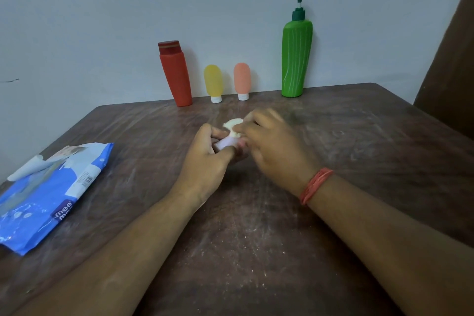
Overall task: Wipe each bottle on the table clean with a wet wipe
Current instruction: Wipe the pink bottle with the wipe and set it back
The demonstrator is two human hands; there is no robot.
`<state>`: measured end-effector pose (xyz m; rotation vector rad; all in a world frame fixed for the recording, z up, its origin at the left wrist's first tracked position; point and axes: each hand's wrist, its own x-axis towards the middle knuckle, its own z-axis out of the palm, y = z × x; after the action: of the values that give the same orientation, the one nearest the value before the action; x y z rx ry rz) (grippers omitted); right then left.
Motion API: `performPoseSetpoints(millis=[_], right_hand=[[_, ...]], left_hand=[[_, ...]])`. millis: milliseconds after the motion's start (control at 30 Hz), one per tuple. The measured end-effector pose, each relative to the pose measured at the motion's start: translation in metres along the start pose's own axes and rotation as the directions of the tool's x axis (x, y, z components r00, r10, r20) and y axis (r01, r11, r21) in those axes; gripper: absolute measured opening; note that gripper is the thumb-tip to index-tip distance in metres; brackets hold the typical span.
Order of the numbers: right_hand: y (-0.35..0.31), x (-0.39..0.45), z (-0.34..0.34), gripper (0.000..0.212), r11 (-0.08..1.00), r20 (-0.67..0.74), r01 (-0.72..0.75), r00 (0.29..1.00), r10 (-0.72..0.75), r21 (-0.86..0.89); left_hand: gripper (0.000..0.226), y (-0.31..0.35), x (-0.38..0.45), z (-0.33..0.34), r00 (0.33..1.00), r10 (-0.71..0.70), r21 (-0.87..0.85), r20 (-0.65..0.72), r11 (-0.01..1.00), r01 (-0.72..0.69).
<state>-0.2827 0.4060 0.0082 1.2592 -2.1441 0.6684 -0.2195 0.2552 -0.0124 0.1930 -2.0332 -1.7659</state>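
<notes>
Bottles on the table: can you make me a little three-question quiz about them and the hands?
1. True or false: the green pump bottle is the tallest in the back row.
2. Which hand holds the small pale bottle? A) left B) right
3. What colour is the wipes pack?

Key:
1. True; it tops the red bottle, yellow bottle and orange bottle.
2. A; the left hand grips it while the right hand presses the wet wipe on it.
3. Blue.
</notes>
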Motion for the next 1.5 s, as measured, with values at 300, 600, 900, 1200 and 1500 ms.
performPoseSetpoints(millis=[300, 600, 900, 1200, 1500], right_hand=[[0.028, 0.001, -0.002, 0.047, 0.983, -0.129, -0.182, 0.975, 0.179, -0.014], [0.031, 0.003, -0.009, 0.062, 0.993, -0.089, -0.107, 0.991, 0.103, -0.049], [0.016, 0.002, -0.010, 0.035, 0.999, -0.062, -0.028, 0.998, 0.030, 0.025], [0.010, 0.001, -0.009, 0.018, 0.996, -0.052, -0.042, 0.998, 0.046, 0.079], [0.010, -0.001, -0.005, 0.016, 0.997, -0.078, -0.035, 0.996, 0.040, 0.068]], left_hand=[[0.027, 0.003, -0.002, 0.001, 0.992, 0.122, 0.209, 0.017, 0.970, -0.123], [0.030, 0.005, -0.003, 0.001, 0.941, 0.337, 0.454, 0.042, 0.832, -0.318], [0.031, 0.002, 0.000, -0.002, 0.988, 0.143, 0.252, -0.053, 0.960, -0.125], [0.060, 0.003, -0.004, 0.001, 0.998, -0.066, -0.203, -0.006, 0.977, 0.063], [0.049, 0.005, -0.006, 0.004, 0.993, -0.105, -0.315, 0.061, 0.941, 0.119]])
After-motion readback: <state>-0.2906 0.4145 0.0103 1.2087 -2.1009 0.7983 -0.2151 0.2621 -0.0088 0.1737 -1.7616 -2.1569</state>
